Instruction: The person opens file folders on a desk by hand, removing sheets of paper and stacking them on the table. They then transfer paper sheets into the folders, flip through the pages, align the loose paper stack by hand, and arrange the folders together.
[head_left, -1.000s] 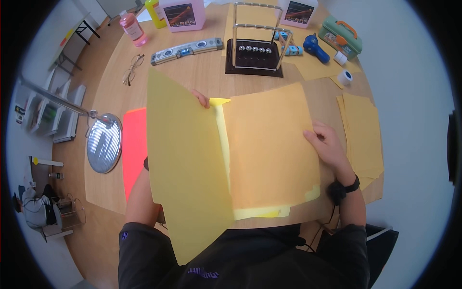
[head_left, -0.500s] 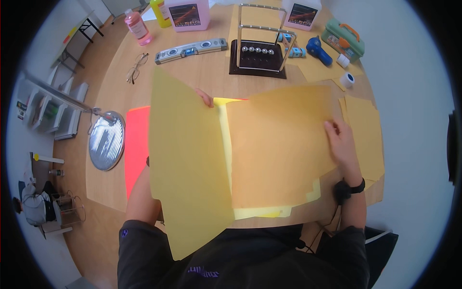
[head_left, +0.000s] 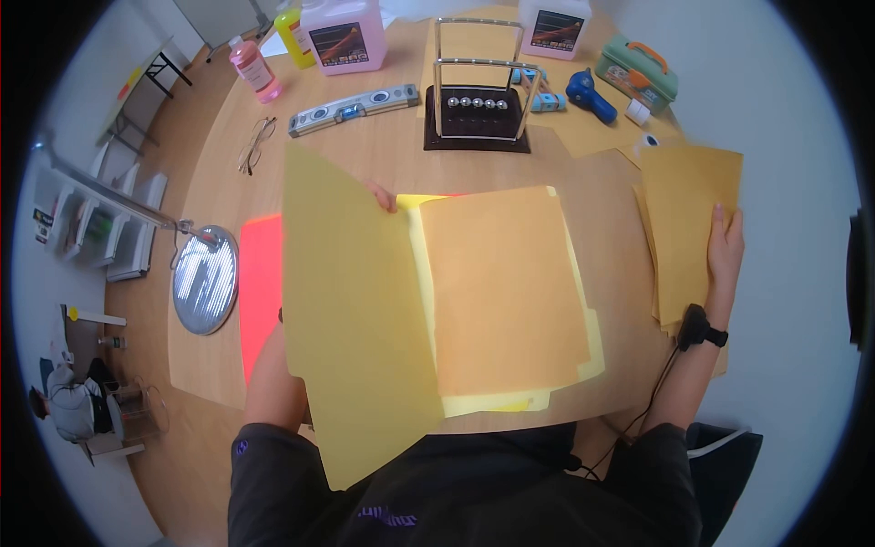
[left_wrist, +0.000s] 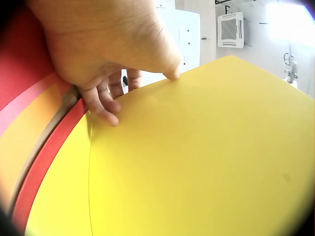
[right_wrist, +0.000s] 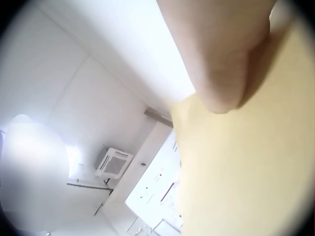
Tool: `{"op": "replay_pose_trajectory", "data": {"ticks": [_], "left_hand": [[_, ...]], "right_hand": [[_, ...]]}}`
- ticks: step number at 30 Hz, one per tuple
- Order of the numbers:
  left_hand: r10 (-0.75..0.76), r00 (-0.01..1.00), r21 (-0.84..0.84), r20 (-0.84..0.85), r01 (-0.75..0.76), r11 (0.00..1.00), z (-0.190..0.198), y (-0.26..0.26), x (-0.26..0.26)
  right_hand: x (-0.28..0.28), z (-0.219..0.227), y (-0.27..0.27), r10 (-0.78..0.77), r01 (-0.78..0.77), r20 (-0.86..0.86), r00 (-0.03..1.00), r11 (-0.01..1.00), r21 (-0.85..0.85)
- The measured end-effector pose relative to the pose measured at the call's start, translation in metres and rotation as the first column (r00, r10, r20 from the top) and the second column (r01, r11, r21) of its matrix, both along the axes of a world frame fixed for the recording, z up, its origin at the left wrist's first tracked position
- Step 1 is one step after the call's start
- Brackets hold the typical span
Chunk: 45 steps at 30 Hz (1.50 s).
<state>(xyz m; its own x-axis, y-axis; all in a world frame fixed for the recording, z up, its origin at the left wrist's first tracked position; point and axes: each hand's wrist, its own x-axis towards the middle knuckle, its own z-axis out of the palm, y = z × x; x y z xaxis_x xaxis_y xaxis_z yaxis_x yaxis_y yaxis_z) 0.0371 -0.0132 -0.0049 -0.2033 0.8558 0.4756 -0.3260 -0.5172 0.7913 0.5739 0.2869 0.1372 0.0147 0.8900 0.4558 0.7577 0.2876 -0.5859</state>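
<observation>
A yellow folder (head_left: 355, 319) lies spread in front of me with its left cover raised. My left hand (head_left: 383, 197) pinches this cover near the top of the fold; in the left wrist view the thumb presses its face close to the edge. Tan sheets (head_left: 506, 292) lie on the folder's right side, over pale yellow paper edges. At the right, my right hand (head_left: 726, 244) grips a single tan sheet (head_left: 684, 219) by its right edge, thumb on the near face, fingers hidden behind. This sheet overlaps a tan paper stack (head_left: 646, 242) on the table.
A red folder (head_left: 261, 301) lies left, beside a round lamp head (head_left: 206, 281). Farther back are glasses (head_left: 258, 146), a spirit level (head_left: 354, 109), a Newton's cradle (head_left: 478, 123), pink-liquid jugs (head_left: 344, 36), a blue tool (head_left: 591, 97) and a green box (head_left: 638, 71).
My right hand has lifted the top tan sheet off the folder and carried it right, over the tan stack. The left hand has kept the yellow cover raised.
</observation>
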Motion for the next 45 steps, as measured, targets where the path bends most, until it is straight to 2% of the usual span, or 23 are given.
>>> {"op": "replay_pose_trajectory", "data": {"ticks": [2,7,9,12,14,18,20,21,22,23,24,26,27,29,30,32,35,39,40,41,42,44,45], "left_hand": [[-0.023,1.000,-0.001,-0.005,0.023,1.000,-0.001,-0.005,-0.003],[-0.094,0.995,0.018,-0.025,0.094,0.995,-0.003,0.005,-0.010],[-0.118,0.993,0.025,-0.031,0.119,0.993,-0.005,0.003,-0.006],[-0.136,0.990,0.035,-0.038,0.137,0.990,-0.007,0.008,0.002],[-0.137,0.990,0.048,-0.042,0.138,0.989,-0.008,0.005,-0.002],[-0.117,0.993,0.080,-0.032,0.119,0.990,-0.011,0.014,0.004],[-0.100,0.995,0.089,-0.017,0.101,0.991,-0.012,0.016,0.000],[-0.090,0.996,0.089,-0.012,0.091,0.992,-0.013,0.014,-0.001],[-0.086,0.996,0.082,-0.011,0.087,0.993,-0.014,0.011,0.000],[-0.090,0.996,0.068,-0.011,0.091,0.994,-0.015,0.010,-0.001],[-0.101,0.995,0.058,-0.016,0.102,0.993,-0.011,0.036,0.007],[-0.134,0.991,0.045,-0.026,0.135,0.990,-0.015,0.012,0.000],[-0.150,0.988,0.043,-0.026,0.151,0.988,-0.015,0.022,0.009],[-0.171,0.985,0.043,-0.018,0.172,0.984,-0.019,0.012,0.008],[-0.176,0.984,0.043,-0.012,0.176,0.983,-0.019,0.025,0.008],[-0.182,0.983,0.040,-0.002,0.182,0.982,-0.023,-0.005,0.003],[-0.199,0.980,0.029,0.009,0.199,0.980,-0.027,-0.024,-0.002],[-0.229,0.973,0.021,0.025,0.229,0.973,-0.028,-0.024,-0.007],[-0.234,0.972,0.019,0.029,0.234,0.972,-0.019,0.069,0.000],[-0.238,0.971,0.016,0.035,0.238,0.971,-0.030,-0.028,-0.002],[-0.240,0.970,0.014,0.040,0.239,0.971,-0.029,-0.020,-0.005],[-0.229,0.972,0.020,0.044,0.228,0.973,-0.028,0.012,0.013],[-0.212,0.976,0.028,0.043,0.211,0.977,-0.027,0.020,0.011]], "right_hand": [[0.031,-0.016,0.021,0.034,-0.013,0.149,0.988,0.990,-0.140],[0.072,-0.051,0.049,0.126,-0.053,0.267,0.955,0.963,-0.265],[0.064,-0.042,0.038,0.168,-0.082,0.279,0.946,0.952,-0.295],[0.059,-0.035,0.027,0.140,-0.008,0.373,0.917,0.943,-0.334],[0.074,-0.052,0.041,0.108,-0.021,0.504,0.857,0.984,-0.176],[0.028,-0.024,0.003,-0.011,0.077,0.570,0.821,0.993,-0.092],[0.006,-0.023,0.000,-0.006,-0.107,0.571,0.821,0.981,0.164],[-0.024,-0.018,-0.016,0.163,-0.199,0.394,0.904,0.979,0.050],[-0.061,-0.011,-0.042,0.308,-0.303,0.179,0.935,0.951,-0.051],[-0.090,-0.003,-0.071,0.421,-0.389,0.118,0.899,0.894,-0.222],[-0.113,0.003,-0.098,0.512,-0.464,0.034,0.858,0.804,-0.372],[-0.137,-0.001,-0.135,0.649,-0.569,-0.045,0.759,0.628,-0.531],[-0.141,-0.005,-0.142,0.640,-0.563,-0.048,0.766,0.634,-0.531],[-0.145,-0.020,-0.146,0.769,-0.689,0.031,0.639,0.589,-0.422],[-0.144,-0.026,-0.143,0.769,-0.687,0.033,0.638,0.589,-0.426],[-0.143,-0.035,-0.133,0.699,-0.675,-0.182,0.692,0.537,-0.505],[-0.138,-0.029,-0.123,0.670,-0.682,-0.224,0.708,0.566,-0.462],[-0.126,-0.029,-0.107,0.660,-0.628,-0.073,0.748,0.666,-0.403],[-0.121,-0.036,-0.097,0.662,-0.658,-0.145,0.735,0.647,-0.386],[-0.116,-0.043,-0.092,0.662,-0.688,-0.216,0.718,0.626,-0.368],[-0.113,-0.047,-0.090,0.664,-0.688,-0.215,0.716,0.623,-0.372],[-0.112,-0.051,-0.082,0.612,-0.756,-0.449,0.651,0.579,-0.306],[-0.112,-0.049,-0.079,0.630,-0.769,-0.445,0.637,0.564,-0.301]]}}
